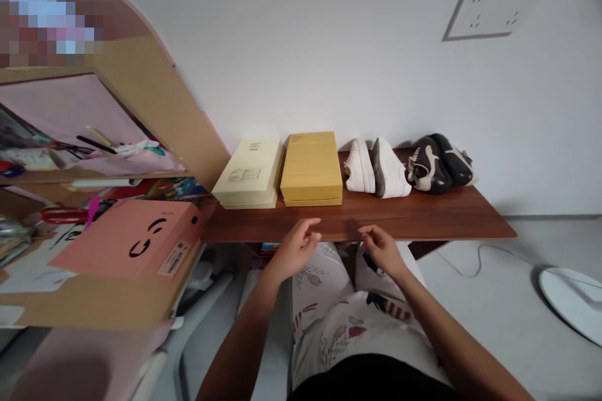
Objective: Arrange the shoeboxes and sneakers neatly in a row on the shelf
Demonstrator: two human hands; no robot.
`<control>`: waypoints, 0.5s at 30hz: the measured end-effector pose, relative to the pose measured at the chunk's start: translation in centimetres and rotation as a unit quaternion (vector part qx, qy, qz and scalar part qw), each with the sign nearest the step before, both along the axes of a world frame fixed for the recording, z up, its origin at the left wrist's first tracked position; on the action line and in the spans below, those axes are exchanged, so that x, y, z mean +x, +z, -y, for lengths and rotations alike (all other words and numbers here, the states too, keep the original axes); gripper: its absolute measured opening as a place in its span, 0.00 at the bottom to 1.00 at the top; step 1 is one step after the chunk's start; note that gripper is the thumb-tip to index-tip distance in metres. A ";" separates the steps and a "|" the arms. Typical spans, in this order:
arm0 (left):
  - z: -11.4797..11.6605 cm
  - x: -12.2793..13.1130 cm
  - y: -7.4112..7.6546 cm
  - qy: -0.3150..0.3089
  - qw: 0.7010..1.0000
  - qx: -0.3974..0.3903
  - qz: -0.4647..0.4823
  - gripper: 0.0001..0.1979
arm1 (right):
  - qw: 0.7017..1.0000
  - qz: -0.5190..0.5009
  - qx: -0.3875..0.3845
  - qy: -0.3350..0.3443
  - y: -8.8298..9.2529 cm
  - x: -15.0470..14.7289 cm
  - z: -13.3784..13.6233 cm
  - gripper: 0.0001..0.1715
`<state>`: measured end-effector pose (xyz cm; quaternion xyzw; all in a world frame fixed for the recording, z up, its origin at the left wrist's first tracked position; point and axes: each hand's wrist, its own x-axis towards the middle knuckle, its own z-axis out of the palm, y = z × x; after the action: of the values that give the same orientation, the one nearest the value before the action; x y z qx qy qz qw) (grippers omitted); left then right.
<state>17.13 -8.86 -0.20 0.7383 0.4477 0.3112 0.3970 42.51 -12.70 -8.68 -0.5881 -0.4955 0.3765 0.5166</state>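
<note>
My left hand (296, 248) hovers by the front edge of a dark brown wooden table (348, 222), its thumb apart from the fingers and nothing in it. My right hand (383, 252) is level with it, fingers loosely bent, also without anything in it. Behind my left hand lie a cream lidded box (249, 172) and a mustard-yellow lidded box (311, 166), side by side. Beyond my right hand stands a pair of white shoes (391, 169). To their right is a pair of black-and-white shoes (429, 166), leaning together. Neither hand touches a box or shoe.
At the left, a wooden desk (117, 304) bears a pink box (126, 238), papers and red-handled scissors (63, 215). A socket panel (491, 9) is on the white wall behind. On the floor at right are a cable (477, 263) and a round white base (571, 301).
</note>
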 end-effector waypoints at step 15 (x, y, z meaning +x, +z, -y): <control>-8.5 -15.9 -2.5 0.555 0.787 -0.098 0.251 0.15 | 0.978 -0.005 -0.023 0.209 4.7 -19.3 -9.3 0.27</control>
<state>1.21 -0.35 -2.71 0.2157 0.6927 0.6067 0.3250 23.26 -3.35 -3.97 -0.4811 -0.5963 0.4904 0.4153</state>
